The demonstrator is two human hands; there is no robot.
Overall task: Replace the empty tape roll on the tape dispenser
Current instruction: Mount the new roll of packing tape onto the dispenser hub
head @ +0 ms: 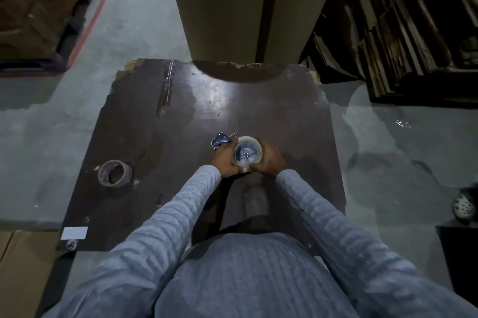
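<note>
A: Where's the tape roll?
B: The clear tape roll sits on the tape dispenser, above the middle of the dark tabletop.
A: And the 2 hands?
B: The left hand grasps the dispenser and the roll's left side; the right hand grips the roll's right side.
A: Anything else?
B: An empty tape core lies well apart, on the left.
</note>
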